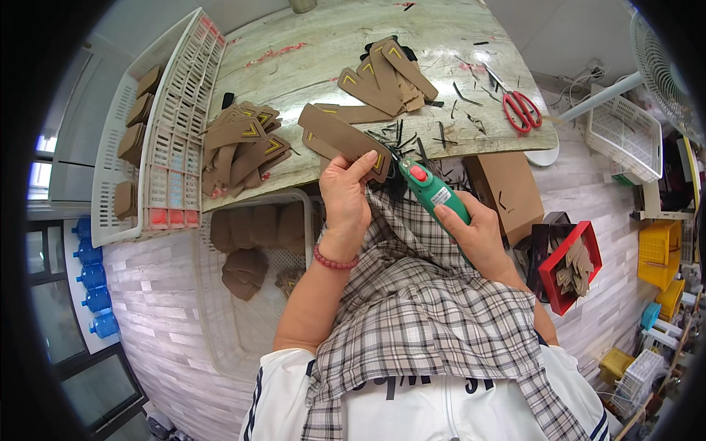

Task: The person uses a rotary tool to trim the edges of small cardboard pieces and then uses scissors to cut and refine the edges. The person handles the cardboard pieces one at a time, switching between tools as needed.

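Observation:
At the table's near edge, my left hand pinches the end of a long brown strap-like piece with a yellow chevron. My right hand is wrapped round a green handheld power tool with a red button. Its thin dark tip meets the edge of the strap piece beside my left fingertips; the exact contact is too small to tell. Black trimmed scraps lie around the tip. A fanned stack of brown pieces rests farther back, and a heaped pile of brown pieces sits to the left.
Red-handled scissors lie at the table's right. A white perforated crate stands at the left edge, with another white crate of brown pieces below. Right of my lap are a cardboard box and a red box of pieces.

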`<action>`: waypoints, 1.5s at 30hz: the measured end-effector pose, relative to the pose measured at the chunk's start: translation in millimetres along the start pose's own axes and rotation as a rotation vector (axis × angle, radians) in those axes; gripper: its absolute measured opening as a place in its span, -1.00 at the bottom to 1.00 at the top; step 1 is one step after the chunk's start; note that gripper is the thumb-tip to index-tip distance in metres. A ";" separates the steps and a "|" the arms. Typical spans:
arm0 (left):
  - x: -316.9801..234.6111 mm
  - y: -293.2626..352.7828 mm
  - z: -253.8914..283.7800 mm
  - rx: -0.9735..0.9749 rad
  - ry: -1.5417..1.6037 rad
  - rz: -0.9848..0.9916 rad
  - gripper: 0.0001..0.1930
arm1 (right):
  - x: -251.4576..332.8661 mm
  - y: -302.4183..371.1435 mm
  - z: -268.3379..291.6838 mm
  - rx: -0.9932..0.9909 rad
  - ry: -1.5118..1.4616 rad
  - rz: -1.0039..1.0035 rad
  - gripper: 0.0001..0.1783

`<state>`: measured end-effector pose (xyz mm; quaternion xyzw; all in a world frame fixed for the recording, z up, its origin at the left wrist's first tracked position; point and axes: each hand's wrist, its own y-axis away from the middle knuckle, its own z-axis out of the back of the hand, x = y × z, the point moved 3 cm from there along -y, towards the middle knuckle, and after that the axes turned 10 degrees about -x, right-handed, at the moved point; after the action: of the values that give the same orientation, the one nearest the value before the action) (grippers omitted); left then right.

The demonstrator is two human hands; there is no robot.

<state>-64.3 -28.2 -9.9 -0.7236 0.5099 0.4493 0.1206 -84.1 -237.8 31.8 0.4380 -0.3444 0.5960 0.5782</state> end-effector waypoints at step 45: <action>3.6 1.1 8.7 0.032 -0.159 0.064 -0.92 | -10.3 -0.9 1.6 0.068 -0.003 -0.032 -0.61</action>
<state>-69.5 -25.4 -17.3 -0.6670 0.5287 0.5008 0.1576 -83.5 -243.2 22.8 0.4638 -0.3179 0.5974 0.5718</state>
